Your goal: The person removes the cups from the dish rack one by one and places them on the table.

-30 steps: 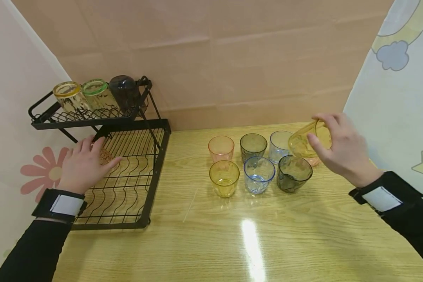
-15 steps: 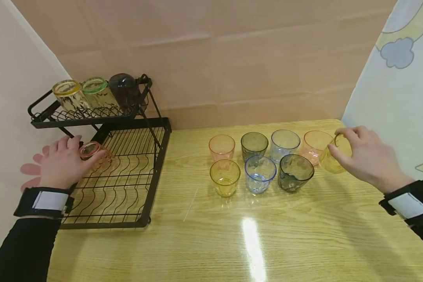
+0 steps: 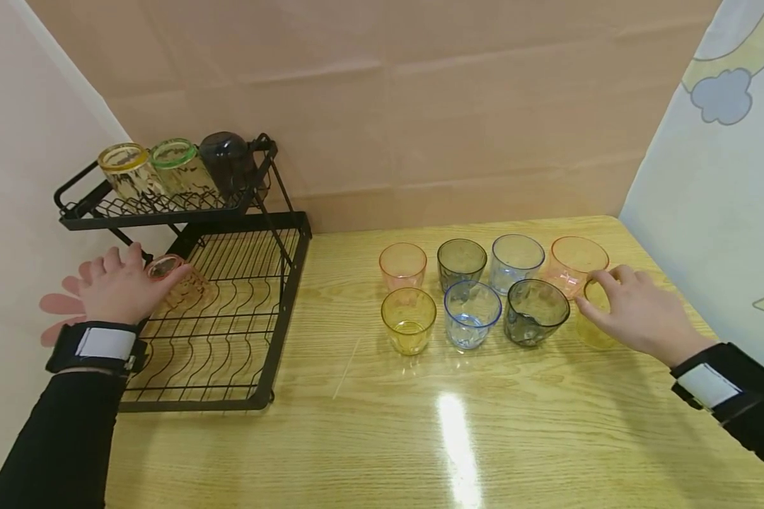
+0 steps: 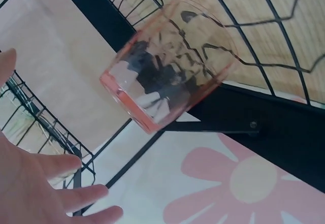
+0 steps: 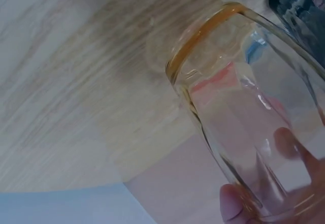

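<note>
A pink glass point(image 3: 187, 285) stands upside down on the lower tier of the black dish rack point(image 3: 301, 276). My left hand point(image 3: 119, 288) is beside it with fingers spread. In the left wrist view the fingers are apart from the pink glass point(image 4: 170, 66). At the right end of the front row, my right hand point(image 3: 639, 307) grips a yellow glass point(image 3: 593, 329), mouth up, by its upper part. The right wrist view shows fingers around the rim of this yellow glass point(image 5: 238, 107); its base is at or close to the table.
Two rows of glasses stand mouth up, including a dark glass point(image 3: 535, 311), a blue-rimmed glass point(image 3: 471, 318) and an orange-pink glass point(image 3: 576, 261). Inverted yellow point(image 3: 134, 177), green point(image 3: 181, 170) and dark point(image 3: 226, 166) glasses sit on the rack's upper tier.
My right hand carried the yellow glass rightward past the other glasses, then lowered it at the front row's end. My left hand drew left, away from the pink glass.
</note>
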The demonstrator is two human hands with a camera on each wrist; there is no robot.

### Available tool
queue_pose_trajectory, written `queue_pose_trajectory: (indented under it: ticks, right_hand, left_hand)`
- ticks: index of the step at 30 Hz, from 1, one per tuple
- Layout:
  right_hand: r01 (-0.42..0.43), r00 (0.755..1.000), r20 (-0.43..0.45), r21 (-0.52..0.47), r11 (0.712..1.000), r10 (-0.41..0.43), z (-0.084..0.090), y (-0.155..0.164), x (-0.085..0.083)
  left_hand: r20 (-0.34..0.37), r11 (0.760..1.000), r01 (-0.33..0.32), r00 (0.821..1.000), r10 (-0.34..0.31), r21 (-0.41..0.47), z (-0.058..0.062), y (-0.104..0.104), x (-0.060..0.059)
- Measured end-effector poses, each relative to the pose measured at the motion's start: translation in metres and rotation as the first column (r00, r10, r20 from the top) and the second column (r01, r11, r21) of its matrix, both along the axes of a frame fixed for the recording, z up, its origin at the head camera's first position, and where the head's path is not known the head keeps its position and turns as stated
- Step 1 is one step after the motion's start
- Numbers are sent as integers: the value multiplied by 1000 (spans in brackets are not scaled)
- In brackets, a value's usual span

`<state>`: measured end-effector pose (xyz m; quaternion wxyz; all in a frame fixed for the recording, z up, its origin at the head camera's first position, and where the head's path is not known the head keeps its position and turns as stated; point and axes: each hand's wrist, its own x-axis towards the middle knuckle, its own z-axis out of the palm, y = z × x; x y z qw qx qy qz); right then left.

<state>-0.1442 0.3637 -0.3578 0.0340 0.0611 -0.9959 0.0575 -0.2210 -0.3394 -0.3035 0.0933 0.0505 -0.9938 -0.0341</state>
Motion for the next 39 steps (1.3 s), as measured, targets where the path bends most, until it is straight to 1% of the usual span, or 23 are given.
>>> queue_pose_trajectory:
  ticks: [3,7,9,14,17,21,24,29,31,34,39]
  right_hand:
    - [-4,1000,9,-4,1000,4,-6,-1,-2]
    - [-1,1000,15,-8,1000,1,-8,-1,-3]
    - [0,1000,12,-11,1000,0,-8,-2,-3]
    - [-8,1000,5,-17,1000,8,-2,-3,-3]
    - [-8,1000,-5,-24,1000,8,7,-4,-4]
    - [-4,1000,-18,-38,999,3,24,-5,-6]
    - [4,999,-46,-33,999,-5,36,-6,-8]
    - [6,996,-94,-20,1000,-8,55,-17,-10]
    - [-4,995,-96,-16,1000,3,63,-24,-11]
    - [-37,994,-103,1,999,37,71,-37,-11]
    - [-119,988,-95,39,992,122,78,-60,-12]
  left_hand:
    - [20,1000,-13,1000,13,9,0,3,-3]
    - [41,999,-26,999,24,41,-1,4,-9]
    - [51,998,-29,998,26,62,-1,5,-11]
    - [117,991,-61,992,47,122,1,6,-16]
    - [127,989,-76,990,59,127,1,8,-19]
    - [91,993,-85,993,77,81,0,10,-24]
    - [60,993,-97,994,93,60,-1,11,-28]
    - [62,992,-114,992,111,48,2,14,-33]
    - [78,992,-124,990,121,33,4,17,-35]
    - [98,989,-143,986,138,38,4,20,-37]
    - [114,985,-162,981,154,65,-2,22,-46]
